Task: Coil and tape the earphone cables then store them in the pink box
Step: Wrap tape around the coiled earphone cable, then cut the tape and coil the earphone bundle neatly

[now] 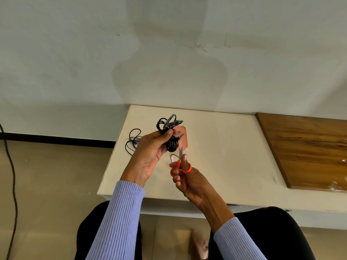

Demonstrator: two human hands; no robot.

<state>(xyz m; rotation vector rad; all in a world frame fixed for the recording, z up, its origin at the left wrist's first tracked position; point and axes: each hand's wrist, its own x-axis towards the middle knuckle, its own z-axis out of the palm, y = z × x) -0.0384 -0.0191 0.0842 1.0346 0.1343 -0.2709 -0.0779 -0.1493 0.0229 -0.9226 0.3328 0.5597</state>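
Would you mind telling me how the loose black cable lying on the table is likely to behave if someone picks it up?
The loose cable will probably be floppy: it lies in slack, uneven loops on the table. It looks thin, so likely very light. Its loops overlap, so it may tangle or trail when lifted, unlike the coiled bundle gripped by the left hand.

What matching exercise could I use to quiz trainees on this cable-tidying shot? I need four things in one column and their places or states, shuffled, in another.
Things:
1. coiled earphone cable
2. scissors
3. loose earphone cable
4. pink box

Places or states:
A. lies uncoiled on the white table, left of the hands
B. gripped in the left hand, raised above the table
C. on the table behind the raised bundle, partly hidden
D. held in the right hand, thumb through an orange loop

Pairs: 1-B, 2-D, 3-A, 4-C
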